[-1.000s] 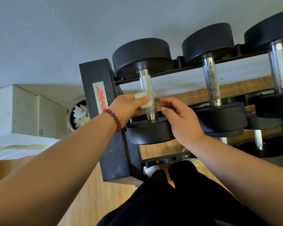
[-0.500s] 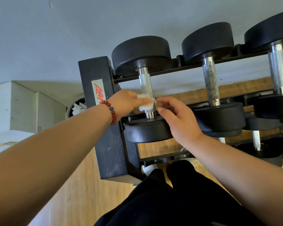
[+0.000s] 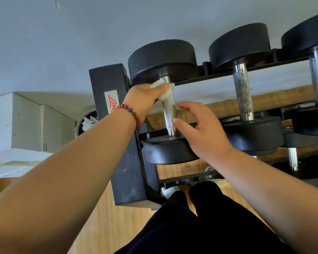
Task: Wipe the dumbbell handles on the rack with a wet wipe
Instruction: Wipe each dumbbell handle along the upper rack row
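From the head view, the leftmost dumbbell handle lies on the rack with its long axis running straight away from the person, from the near black head low in the frame to the far head at the top. The left hand is at the far end of that handle, just under the far head. Its fingers curl round the wet wipe and press it against the metal, with white folds showing above and below the fingers. The knurled stretch between the wipe and the near head is bare, so the next stroke is probably a pull back along the axis toward the person. The right hand is on the other side of the same handle, over the near head. It holds nothing, and its fingers are loosely spread and only slightly bent. The thumb tip sits right at the lower part of the handle, but whether it touches cannot be told. The left hand is the nearer one to the work, being already on it. The next dumbbell handle lies parallel to the right, nearer the right hand than the left, and it looks speckled and not yet wiped.
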